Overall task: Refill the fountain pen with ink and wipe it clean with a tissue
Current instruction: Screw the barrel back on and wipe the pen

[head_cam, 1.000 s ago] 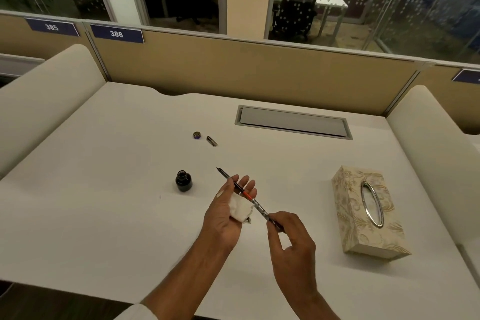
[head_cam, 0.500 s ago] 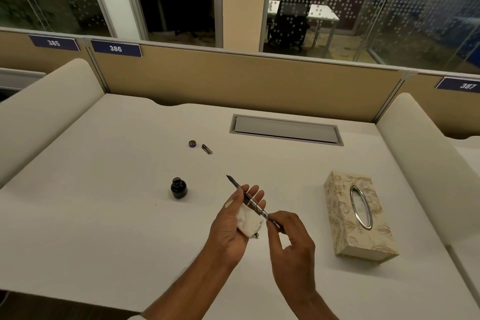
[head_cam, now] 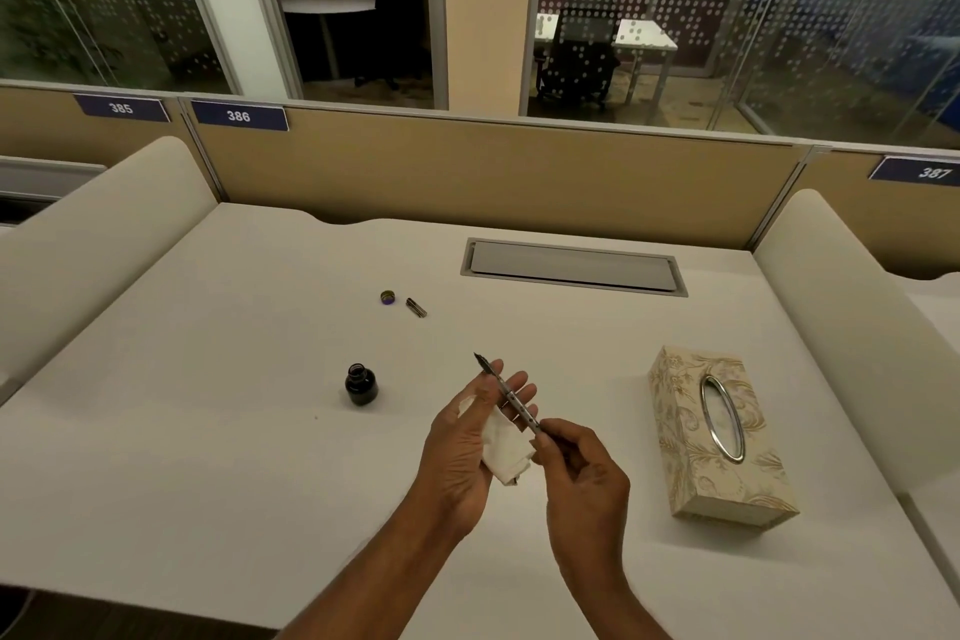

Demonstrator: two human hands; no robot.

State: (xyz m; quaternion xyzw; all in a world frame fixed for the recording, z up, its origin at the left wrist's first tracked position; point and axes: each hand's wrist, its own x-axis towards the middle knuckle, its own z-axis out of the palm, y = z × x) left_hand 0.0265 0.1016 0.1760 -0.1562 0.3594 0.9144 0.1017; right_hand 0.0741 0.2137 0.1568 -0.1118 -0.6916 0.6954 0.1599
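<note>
My right hand [head_cam: 584,476] pinches the rear end of a thin dark fountain pen [head_cam: 511,400], whose nib points up and to the left. My left hand [head_cam: 467,437] cups a crumpled white tissue [head_cam: 504,450] under the pen's middle, with fingers spread and the pen resting across them. A small open ink bottle [head_cam: 361,384] stands to the left of my hands. Its cap [head_cam: 387,297] and a short dark pen part [head_cam: 416,307] lie farther back on the white desk [head_cam: 208,379].
A patterned tissue box [head_cam: 719,437] lies to the right of my hands. A grey cable flap [head_cam: 574,267] sits in the desk near the back partition. Padded side dividers flank the desk on both sides.
The pen has slid back through the tissue, so less of it sticks out past my left fingers. The camera view tilted upward a little.
</note>
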